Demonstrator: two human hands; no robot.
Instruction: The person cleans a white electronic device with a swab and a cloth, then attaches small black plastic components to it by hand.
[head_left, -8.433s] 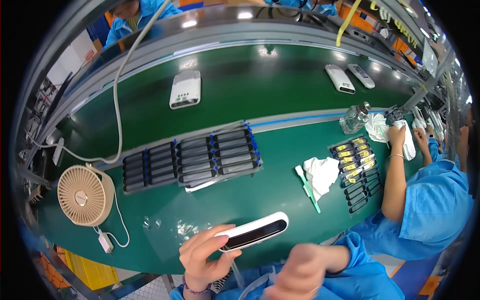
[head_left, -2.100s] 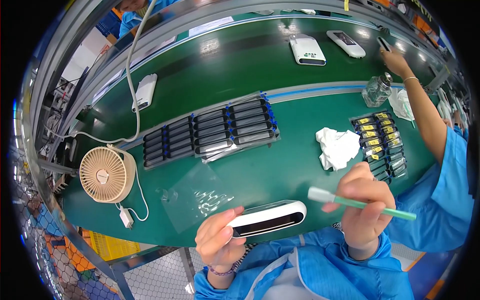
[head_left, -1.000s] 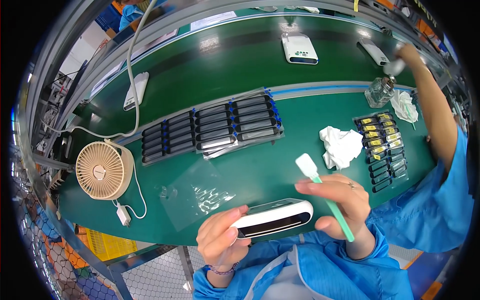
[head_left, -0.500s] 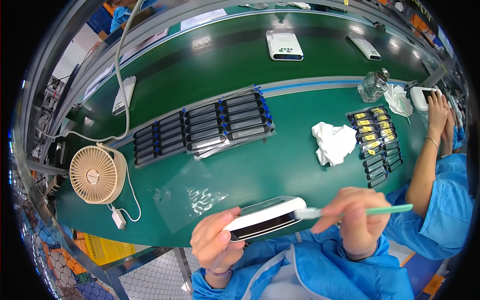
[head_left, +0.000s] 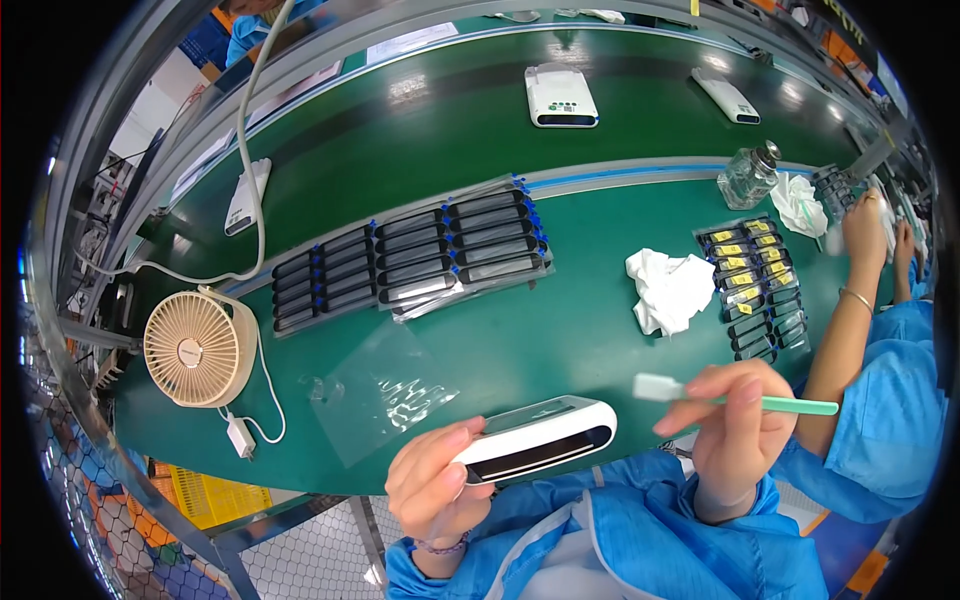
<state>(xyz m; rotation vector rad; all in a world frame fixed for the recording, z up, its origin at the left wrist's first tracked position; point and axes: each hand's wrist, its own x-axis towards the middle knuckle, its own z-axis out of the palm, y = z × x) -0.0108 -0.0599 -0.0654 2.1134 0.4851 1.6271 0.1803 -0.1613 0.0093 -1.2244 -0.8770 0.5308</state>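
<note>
At lower centre, the left hand pinches a white device by one end. At lower right, the right hand pinches a green swab, tip apart from the device. Above lies a wipe.

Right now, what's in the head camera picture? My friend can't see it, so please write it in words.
A person's left hand holds a white device with a dark front window, and the right hand holds a white-tipped green stick. On the green table are rows of black parts, a crumpled white wipe and a beige fan.
</note>
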